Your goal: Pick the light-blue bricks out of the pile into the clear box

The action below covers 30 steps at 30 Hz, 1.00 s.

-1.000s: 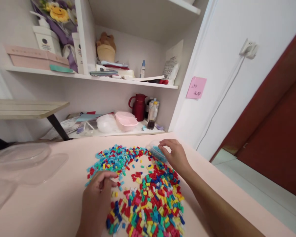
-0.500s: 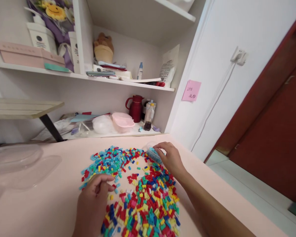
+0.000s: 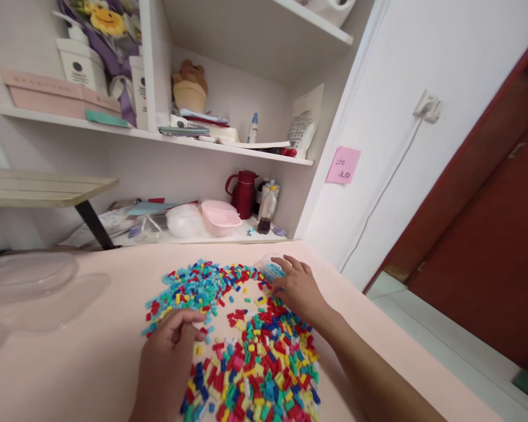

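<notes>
Many small toy building bricks point(image 3: 264, 375) in red, blue, green, yellow and light blue lie loose in a wide ring. My left hand point(image 3: 169, 351) hovers at the left side of the ring, thumb and forefinger apart, the other fingers curled, with no brick visible in it. At the far right of the ring, a small clear plastic container point(image 3: 264, 261) holds light blue bricks point(image 3: 273, 270). My right hand point(image 3: 301, 290) is beside this container with its fingers spread, partly covering it. Whether its fingertips touch the container or bricks is hard to make out.
Clear plastic lids or trays point(image 3: 66, 302) lie at the left on the pale pink tabletop point(image 3: 105, 363). Behind the bricks stand a pink bowl point(image 3: 220, 217), a red jug point(image 3: 244, 193) and a bottle point(image 3: 267, 208). A wooden stand point(image 3: 48, 187) rises at the left.
My right hand has shifted a little down and its fingers have spread, showing more of the clear container. My left hand stays almost where it was. The view has shifted slightly.
</notes>
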Tool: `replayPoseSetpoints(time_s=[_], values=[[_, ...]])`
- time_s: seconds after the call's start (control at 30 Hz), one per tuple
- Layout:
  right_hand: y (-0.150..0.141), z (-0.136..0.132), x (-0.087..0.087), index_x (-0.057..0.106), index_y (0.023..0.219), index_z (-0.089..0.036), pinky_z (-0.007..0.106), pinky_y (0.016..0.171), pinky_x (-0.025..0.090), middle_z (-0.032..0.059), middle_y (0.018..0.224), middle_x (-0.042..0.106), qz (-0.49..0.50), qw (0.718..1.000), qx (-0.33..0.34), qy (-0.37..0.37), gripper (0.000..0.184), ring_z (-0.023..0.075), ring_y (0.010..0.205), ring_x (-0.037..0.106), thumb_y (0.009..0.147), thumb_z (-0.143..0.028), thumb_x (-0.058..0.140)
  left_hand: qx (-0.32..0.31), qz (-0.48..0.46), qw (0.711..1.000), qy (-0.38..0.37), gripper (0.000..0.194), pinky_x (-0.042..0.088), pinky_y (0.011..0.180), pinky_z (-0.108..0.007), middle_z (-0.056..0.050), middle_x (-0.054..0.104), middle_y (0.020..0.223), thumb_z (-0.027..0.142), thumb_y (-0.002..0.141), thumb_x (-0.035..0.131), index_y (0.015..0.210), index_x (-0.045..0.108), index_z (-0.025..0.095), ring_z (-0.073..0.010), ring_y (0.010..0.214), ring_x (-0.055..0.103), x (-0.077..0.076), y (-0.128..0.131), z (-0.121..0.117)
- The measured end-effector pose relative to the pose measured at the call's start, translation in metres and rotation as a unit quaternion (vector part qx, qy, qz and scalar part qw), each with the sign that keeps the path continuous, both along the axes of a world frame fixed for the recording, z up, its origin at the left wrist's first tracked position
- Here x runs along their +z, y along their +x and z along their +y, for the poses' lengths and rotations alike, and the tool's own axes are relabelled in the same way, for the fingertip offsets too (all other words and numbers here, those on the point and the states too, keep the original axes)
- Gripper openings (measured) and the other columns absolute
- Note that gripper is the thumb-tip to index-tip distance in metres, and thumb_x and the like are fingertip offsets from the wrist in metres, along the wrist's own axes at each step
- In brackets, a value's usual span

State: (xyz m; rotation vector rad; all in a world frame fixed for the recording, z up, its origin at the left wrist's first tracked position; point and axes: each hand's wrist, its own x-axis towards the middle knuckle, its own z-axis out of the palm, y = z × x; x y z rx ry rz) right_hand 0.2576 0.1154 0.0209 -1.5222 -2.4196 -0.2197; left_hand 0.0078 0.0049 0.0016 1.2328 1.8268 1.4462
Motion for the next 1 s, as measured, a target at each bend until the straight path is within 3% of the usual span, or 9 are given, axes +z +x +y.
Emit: replayPoseSetpoints(time_s=[0.33,0.5,0.77,1.0], values=[[-0.007,-0.003,-0.002,0.077,0.082,-0.030,0.057,0.108,0.021,0.0024,0.146,0.043,-0.042,0.998,0.025,0.026,0.013,0.0352,0.137,0.027,0.078,-0.022,0.067,-0.021,0.024,0.999,-0.011,0.023,0.044,0.045,-0.023,0.001,0.071,0.067,0.031,0.073,0.047,0.076,0.069,0.025,-0.0167,0.054,0.065,0.000,-0.003,0.001],[-0.008,-0.006,-0.002,0.077,0.085,-0.031,0.056,0.108,0.022,0.0022,0.147,0.042,-0.036,0.999,0.031,0.007,0.020,0.0343,0.138,0.027,0.078,-0.017,0.064,-0.019,0.020,1.000,-0.015,0.023,0.042,0.043,-0.023,0.001,0.071,0.068,0.033,0.073,0.048,0.076,0.069,0.025,-0.0155,0.050,0.063,0.000,-0.002,0.000],[-0.012,-0.008,-0.002,0.075,0.082,-0.026,0.054,0.109,0.021,0.0046,0.143,0.047,-0.026,0.999,0.034,-0.013,0.015,0.0324,0.135,0.031,0.075,-0.017,0.065,-0.023,0.019,1.000,-0.011,0.023,0.047,0.049,-0.024,0.001,0.071,0.067,0.032,0.073,0.048,0.075,0.069,0.025,-0.0164,0.054,0.065,0.000,-0.003,0.001],[-0.007,-0.002,-0.002,0.073,0.078,-0.026,0.050,0.101,0.033,0.0049,0.136,0.053,0.085,0.996,0.037,0.013,0.010,0.0303,0.129,0.039,0.076,-0.019,0.066,-0.028,0.016,0.999,-0.012,0.023,0.048,0.055,-0.025,0.001,0.071,0.065,0.032,0.073,0.047,0.077,0.068,0.025,-0.0177,0.061,0.068,-0.002,-0.003,0.002]])
